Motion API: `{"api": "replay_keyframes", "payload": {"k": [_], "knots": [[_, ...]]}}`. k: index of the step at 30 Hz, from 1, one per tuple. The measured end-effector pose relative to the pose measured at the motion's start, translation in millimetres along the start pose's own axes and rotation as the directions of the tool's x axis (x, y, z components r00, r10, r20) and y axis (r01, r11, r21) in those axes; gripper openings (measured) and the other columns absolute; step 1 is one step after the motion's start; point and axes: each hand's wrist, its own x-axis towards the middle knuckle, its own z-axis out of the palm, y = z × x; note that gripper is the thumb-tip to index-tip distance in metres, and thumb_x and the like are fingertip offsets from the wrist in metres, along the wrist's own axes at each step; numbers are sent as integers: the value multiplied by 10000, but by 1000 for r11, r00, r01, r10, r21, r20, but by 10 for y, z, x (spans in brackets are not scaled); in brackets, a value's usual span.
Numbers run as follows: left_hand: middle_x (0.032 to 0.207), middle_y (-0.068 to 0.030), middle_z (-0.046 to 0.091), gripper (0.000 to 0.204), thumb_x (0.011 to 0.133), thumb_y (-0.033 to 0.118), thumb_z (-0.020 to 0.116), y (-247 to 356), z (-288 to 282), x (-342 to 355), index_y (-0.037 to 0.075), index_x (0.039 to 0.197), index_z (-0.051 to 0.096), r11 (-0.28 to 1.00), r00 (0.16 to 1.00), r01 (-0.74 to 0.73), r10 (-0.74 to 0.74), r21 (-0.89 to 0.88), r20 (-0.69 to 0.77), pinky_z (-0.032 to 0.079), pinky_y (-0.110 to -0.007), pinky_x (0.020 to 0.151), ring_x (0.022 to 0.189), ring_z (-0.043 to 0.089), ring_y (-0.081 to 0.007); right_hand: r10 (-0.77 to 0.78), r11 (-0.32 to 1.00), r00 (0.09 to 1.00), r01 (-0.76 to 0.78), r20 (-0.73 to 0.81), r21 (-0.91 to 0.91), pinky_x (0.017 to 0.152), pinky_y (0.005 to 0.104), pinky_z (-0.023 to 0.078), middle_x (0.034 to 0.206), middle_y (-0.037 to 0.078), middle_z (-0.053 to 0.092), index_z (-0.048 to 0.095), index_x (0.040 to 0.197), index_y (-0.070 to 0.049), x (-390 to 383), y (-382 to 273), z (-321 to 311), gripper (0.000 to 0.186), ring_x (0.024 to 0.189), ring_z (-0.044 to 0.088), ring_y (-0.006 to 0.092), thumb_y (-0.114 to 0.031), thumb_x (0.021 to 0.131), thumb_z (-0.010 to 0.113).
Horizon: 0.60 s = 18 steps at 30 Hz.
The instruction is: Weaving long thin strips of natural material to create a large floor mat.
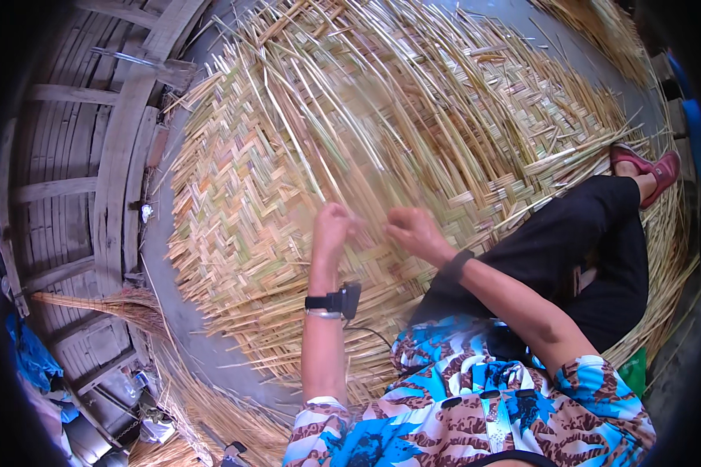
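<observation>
A large mat (234,187) of flattened reed strips lies in front of me, woven in a zigzag pattern of pale yellow, green and brownish strips. Over its middle, my left hand (335,229) is closed with the fingers pinched together, partly smeared by motion. Just to its right, my right hand (414,231) is closed too, knuckles up. Blurred reed strips (366,167) fan away from between the two hands toward the far side, and both hands appear to grip their near ends. The fingertips themselves are hard to make out.
Long loose strips (444,117) cover the mat's far right part. My bent leg (568,233) and red shoe (654,175) rest on its right edge. At left stand a wooden frame (121,171) and a straw broom (132,307). More reed stalks (218,412) lie at lower left.
</observation>
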Motion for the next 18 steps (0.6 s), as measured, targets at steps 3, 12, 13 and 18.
{"api": "replay_keyframes", "payload": {"k": [3, 12, 13, 18], "knots": [[856, -88, 673, 88, 848, 32, 594, 187, 94, -329, -1, 927, 569, 999, 997, -45, 46, -18, 58, 502, -254, 677, 809, 657, -145, 11, 1000, 1000, -11, -4, -13, 614, 434, 464, 679, 227, 576, 601, 771, 25, 75, -6, 49, 266, 676, 606, 374, -235, 803, 646], [724, -10, 638, 37, 847, 25, 630, 36, 237, -641, 20, 860, 595, 935, 944, -329, 329, 134, 21, 459, -235, 604, 665, 564, -61, -373, 742, 879, 476, 298, -473, 687, 437, 512, 918, 145, 633, 619, 949, -68, 229, 101, 211, 191, 808, 640, 358, -174, 793, 648], [711, -38, 625, 49, 853, 36, 613, 35, 262, -651, 10, 847, 571, 928, 934, -355, 357, 112, -1, 472, -256, 610, 655, 570, -93, -397, 724, 845, 528, 359, -443, 701, 427, 513, 961, 139, 621, 610, 1002, -74, 214, 103, 183, 217, 829, 635, 355, -138, 795, 629], [685, -54, 611, 56, 867, 39, 607, 107, 338, -711, 0, 867, 567, 945, 946, -319, 322, 77, -27, 485, -264, 561, 634, 575, -78, -419, 773, 832, 537, 363, -337, 779, 458, 495, 971, 166, 617, 642, 930, -66, 203, 256, 167, 161, 903, 615, 373, -70, 773, 604]]}}
